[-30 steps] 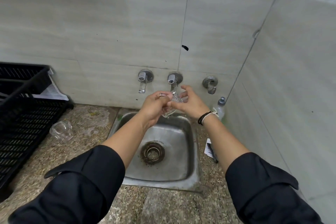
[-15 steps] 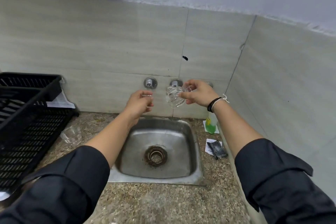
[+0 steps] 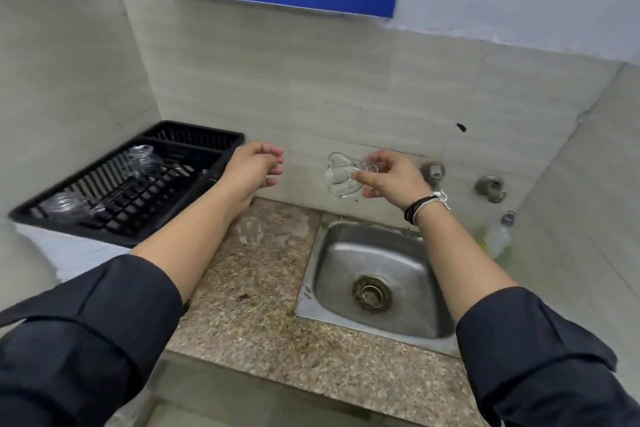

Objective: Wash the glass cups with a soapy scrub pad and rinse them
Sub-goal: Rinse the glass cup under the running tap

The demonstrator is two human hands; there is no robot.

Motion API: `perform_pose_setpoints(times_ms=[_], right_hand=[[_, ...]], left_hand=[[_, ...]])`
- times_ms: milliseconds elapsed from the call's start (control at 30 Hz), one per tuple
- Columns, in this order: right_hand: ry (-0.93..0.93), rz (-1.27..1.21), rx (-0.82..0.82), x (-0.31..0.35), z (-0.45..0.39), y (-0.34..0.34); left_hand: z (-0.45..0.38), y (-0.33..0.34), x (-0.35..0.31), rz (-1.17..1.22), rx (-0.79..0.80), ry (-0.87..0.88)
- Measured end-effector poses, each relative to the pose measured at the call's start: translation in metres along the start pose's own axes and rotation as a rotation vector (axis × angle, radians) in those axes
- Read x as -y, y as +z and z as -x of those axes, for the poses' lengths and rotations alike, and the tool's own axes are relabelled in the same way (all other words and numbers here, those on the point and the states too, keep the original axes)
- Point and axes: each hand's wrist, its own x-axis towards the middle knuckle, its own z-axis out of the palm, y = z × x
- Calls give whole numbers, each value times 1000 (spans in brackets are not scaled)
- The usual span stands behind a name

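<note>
Pinching a clear glass cup (image 3: 341,177) by its base, the fingers (image 3: 372,166) of the right hand (image 3: 391,177) are curled round it at frame centre; the cup lies on its side in the air, its mouth turned toward the left of the frame, projecting leftward past the fingertips, above the left rim of the sink. Black and white bands (image 3: 424,206) circle that wrist.

Left hand (image 3: 252,170): left of centre, raised, fingers loosely curled and apart, holding nothing, well apart from the held cup.

Second clear glass cup (image 3: 250,230): standing on the speckled granite counter (image 3: 263,305), just below the left hand, blurred.

Black slatted plastic dish rack (image 3: 138,184): left of frame, on the counter; clear glasses (image 3: 140,156) lie in it, blurred, count uncertain.

Square stainless steel sink (image 3: 377,274): lower centre-right, round drain (image 3: 372,293) in its floor.

Metal wall taps (image 3: 490,187): right of the held cup, on the grey tiled wall (image 3: 311,87).

Clear bottle holding green liquid (image 3: 497,236): right edge, beside the sink.

Dark sleeves (image 3: 86,322): lower corners of the frame.
</note>
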Motion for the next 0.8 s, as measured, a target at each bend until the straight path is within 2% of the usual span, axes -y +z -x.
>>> perform_pose_setpoints(times_ms=[367, 567, 667, 800], right_hand=[[-162, -12, 308, 61, -76, 156], [-268, 30, 492, 100, -88, 253], [-282, 80, 535, 112, -89, 298], [-243, 175, 554, 114, -103, 343]], left_hand=[[9, -156, -10, -30, -324, 21], [32, -240, 0, 3, -527, 18], [40, -273, 7, 28, -569, -18], [26, -309, 15, 53, -543, -31]])
